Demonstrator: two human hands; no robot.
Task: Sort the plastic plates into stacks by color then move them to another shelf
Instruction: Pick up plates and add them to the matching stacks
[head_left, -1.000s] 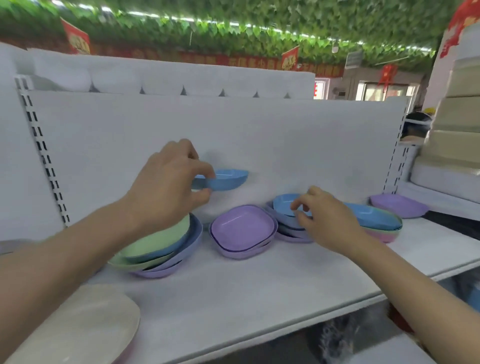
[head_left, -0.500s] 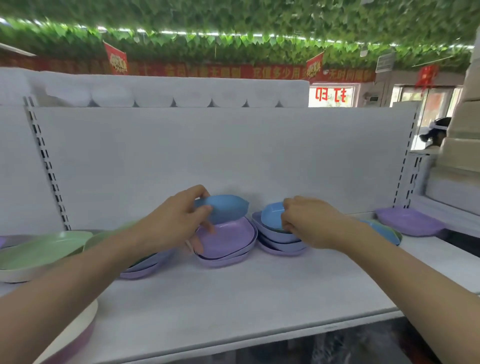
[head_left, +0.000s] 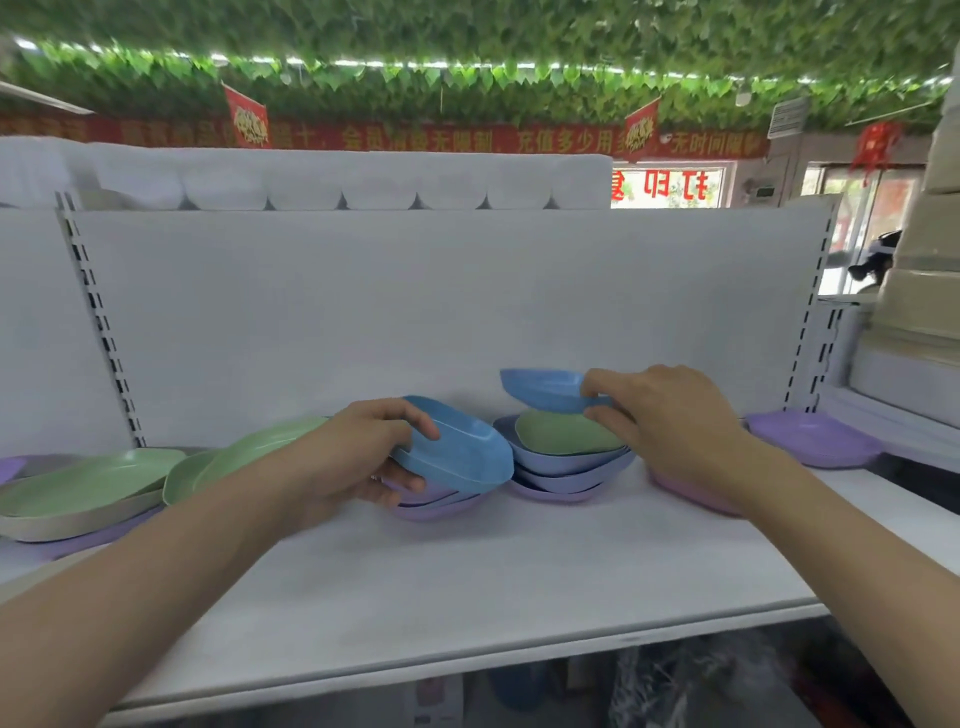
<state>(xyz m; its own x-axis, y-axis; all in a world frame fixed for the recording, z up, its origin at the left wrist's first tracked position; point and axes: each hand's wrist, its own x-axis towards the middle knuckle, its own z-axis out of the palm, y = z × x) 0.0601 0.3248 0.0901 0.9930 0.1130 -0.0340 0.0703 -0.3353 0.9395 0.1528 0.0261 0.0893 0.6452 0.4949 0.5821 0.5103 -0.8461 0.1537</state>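
Note:
My left hand (head_left: 358, 457) grips a blue plate (head_left: 457, 452), tilted, just above a low stack of purple plates (head_left: 441, 506) at the shelf's middle. My right hand (head_left: 670, 415) pinches the rim of a second blue plate (head_left: 540, 387), lifted clear of the neighbouring stack (head_left: 566, 473). That stack shows a green plate (head_left: 566, 434) on top of lavender and purple ones. A pink-purple plate (head_left: 691, 493) lies partly hidden under my right wrist.
Large green plates (head_left: 88, 480) and other tilted green ones (head_left: 249, 452) lie at the left on purple and beige ones. A lone purple plate (head_left: 815, 441) sits at the far right. The white shelf (head_left: 467, 571) has a back panel; boxes stand at the right.
My left hand has lowered its blue plate toward the purple stack. My right hand has lifted the top blue plate off its stack, uncovering a green plate.

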